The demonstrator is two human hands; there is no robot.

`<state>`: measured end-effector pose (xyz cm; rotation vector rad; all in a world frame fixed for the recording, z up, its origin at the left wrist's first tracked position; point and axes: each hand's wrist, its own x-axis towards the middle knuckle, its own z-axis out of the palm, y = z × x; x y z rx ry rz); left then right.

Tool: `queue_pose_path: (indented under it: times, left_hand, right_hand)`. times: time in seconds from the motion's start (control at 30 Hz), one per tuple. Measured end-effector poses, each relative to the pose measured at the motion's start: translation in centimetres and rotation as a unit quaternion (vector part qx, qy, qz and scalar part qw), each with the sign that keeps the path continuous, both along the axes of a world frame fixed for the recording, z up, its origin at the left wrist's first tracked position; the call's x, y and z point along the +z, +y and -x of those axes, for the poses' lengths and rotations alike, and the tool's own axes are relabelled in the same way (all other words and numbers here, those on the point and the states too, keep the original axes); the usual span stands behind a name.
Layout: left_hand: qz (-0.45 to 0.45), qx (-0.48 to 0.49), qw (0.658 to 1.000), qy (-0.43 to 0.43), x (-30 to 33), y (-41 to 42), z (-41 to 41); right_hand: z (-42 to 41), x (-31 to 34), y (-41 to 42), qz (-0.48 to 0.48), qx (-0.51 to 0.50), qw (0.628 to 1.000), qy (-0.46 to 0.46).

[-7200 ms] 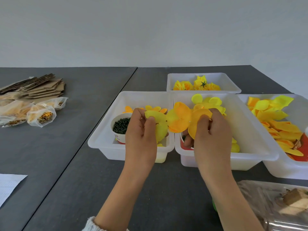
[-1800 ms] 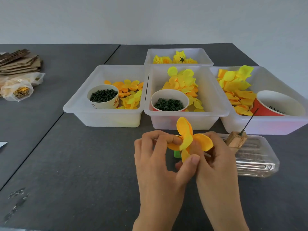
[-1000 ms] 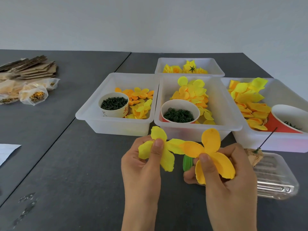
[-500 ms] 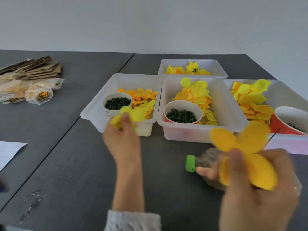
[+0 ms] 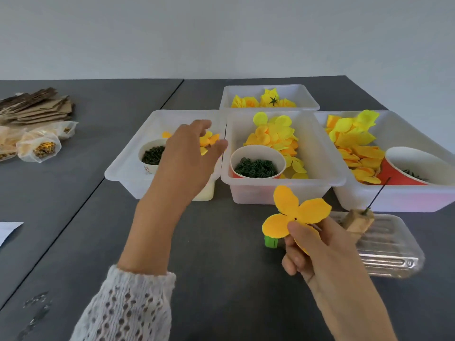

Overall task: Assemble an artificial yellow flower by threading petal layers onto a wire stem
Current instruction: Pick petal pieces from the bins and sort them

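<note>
Two hands work above a dark grey table (image 5: 221,279). The right hand (image 5: 317,244) pinches an orange-yellow petal layer (image 5: 295,212) between thumb and curled fingers, holding it up in front of the middle bin (image 5: 283,188). The layer's flat face is turned toward the camera; three rounded lobes show, one pointing up, one to the right and one to the lower left, with a small hole at the centre where they meet. A fourth lobe is mostly hidden behind the thumb.

The left hand (image 5: 189,158), in a white knitted sleeve (image 5: 128,308), reaches over the left bin (image 5: 128,173) with its fingers relaxed and spread, holding nothing. Under it lie small yellow petals (image 5: 209,141) and a paper cup of dark green rings (image 5: 151,156).

The wire stem (image 5: 379,193) stands in a small wooden block (image 5: 357,221), which rests on a clear plastic bottle (image 5: 386,247) lying on its side, green cap (image 5: 270,241) to the left. The thin dark wire leans up and to the right, its upper end in front of the right bin (image 5: 406,200). It stands just right of the held layer, apart from it.
</note>
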<state>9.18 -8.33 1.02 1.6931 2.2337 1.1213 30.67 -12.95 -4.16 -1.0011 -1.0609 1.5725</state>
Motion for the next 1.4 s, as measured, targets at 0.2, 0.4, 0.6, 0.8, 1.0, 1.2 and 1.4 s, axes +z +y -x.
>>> queue_pose_path:
  times: [0.2,0.4,0.6,0.8,1.0,1.2,1.4]
  left_hand:
    - [-0.066,-0.245,0.966,-0.05,0.2,-6.4,-7.0]
    - [-0.018,-0.18,0.981,-0.076,-1.6,-6.9,-8.7]
    - [0.01,-0.143,0.982,-0.124,-1.5,-7.1,-8.4]
    - [0.013,-0.175,0.968,-0.182,-1.3,-6.9,-8.1]
    - [0.001,-0.208,0.956,-0.208,-1.4,-6.8,-8.0]
    - [-0.017,-0.21,0.957,-0.2,-1.5,-6.8,-8.1]
    - [-0.028,-0.225,0.957,-0.18,-1.3,-6.8,-8.1]
  right_hand:
    - [0.5,-0.1,-0.4,-0.116,0.03,0.986,-0.113]
    - [0.8,0.0,-1.3,-0.164,0.019,0.971,-0.175]
    - [0.4,0.2,-1.6,-0.166,0.028,0.961,-0.218]
    - [-0.2,0.2,-1.5,-0.156,0.059,0.967,-0.19]
    - [-0.7,0.1,-1.4,-0.166,0.061,0.966,-0.186]
    - [-0.8,0.1,-1.4,-0.17,0.061,0.967,-0.178]
    - [-0.9,0.2,-1.5,-0.162,0.054,0.97,-0.171]
